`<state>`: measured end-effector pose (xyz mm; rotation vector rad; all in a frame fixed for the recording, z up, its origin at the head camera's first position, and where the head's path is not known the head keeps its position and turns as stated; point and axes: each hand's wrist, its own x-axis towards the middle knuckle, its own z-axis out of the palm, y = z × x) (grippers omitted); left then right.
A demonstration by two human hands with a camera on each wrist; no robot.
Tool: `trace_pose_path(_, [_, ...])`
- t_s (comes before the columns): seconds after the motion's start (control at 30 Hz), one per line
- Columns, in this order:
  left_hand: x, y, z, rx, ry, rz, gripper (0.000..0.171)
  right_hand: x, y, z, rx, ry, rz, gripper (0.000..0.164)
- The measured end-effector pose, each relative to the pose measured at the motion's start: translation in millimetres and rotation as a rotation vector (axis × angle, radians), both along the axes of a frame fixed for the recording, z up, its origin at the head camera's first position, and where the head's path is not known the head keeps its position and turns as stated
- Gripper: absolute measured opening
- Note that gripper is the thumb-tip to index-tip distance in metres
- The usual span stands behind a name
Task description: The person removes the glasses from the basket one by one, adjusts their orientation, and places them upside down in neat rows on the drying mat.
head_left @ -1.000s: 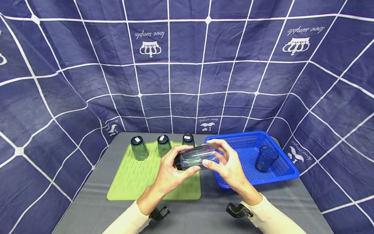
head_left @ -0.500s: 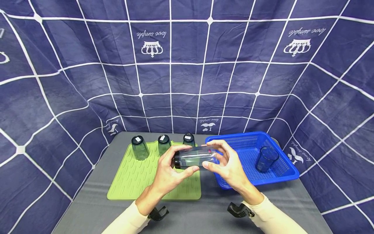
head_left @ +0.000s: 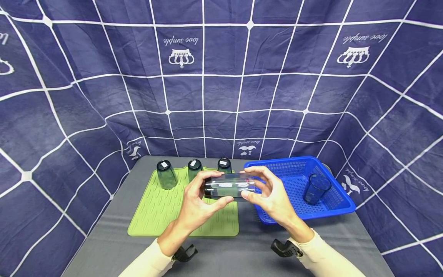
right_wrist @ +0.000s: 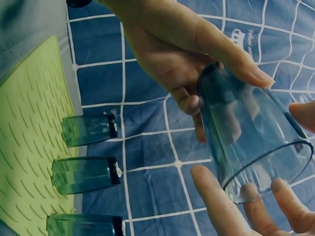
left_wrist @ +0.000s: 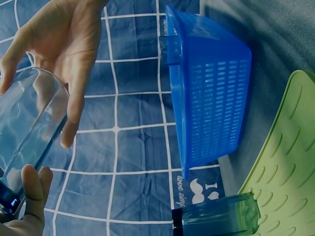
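Both hands hold a dark-tinted, see-through drinking glass [head_left: 230, 187] on its side, up over the right part of the green mat [head_left: 152, 215]. My left hand [head_left: 195, 200] grips the thick, dark base end between thumb and fingers. At the rim end, my right hand [head_left: 271, 196] pinches the wall, thumb in front and fingers behind. A small red sticker shows near that rim. The right wrist view looks at the open mouth of the glass [right_wrist: 251, 123]. Three similar glasses, left [head_left: 167, 177], middle [head_left: 195, 171] and right [head_left: 224, 165], stand upside down along the mat's back.
A blue perforated basket [head_left: 266, 221] stands right of the mat, with one glass [head_left: 316, 189] leaning inside. The grey tabletop [head_left: 242, 254] carries both. A dark blue curtain [head_left: 221, 92] with white lines encloses the back and sides.
The held glass has turned from a slight slant to nearly level and shifted a little left. Both hands keep their hold on it.
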<state>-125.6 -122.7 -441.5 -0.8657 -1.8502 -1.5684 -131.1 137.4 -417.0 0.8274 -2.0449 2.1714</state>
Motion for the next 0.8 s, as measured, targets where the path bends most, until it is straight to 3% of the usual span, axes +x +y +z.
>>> trace_pose_path(0.8, [7.4,-18,5.8,-0.017,0.004,0.107,0.071,-3.2,16,-4.2,0.006,0.027,-0.069,0.059])
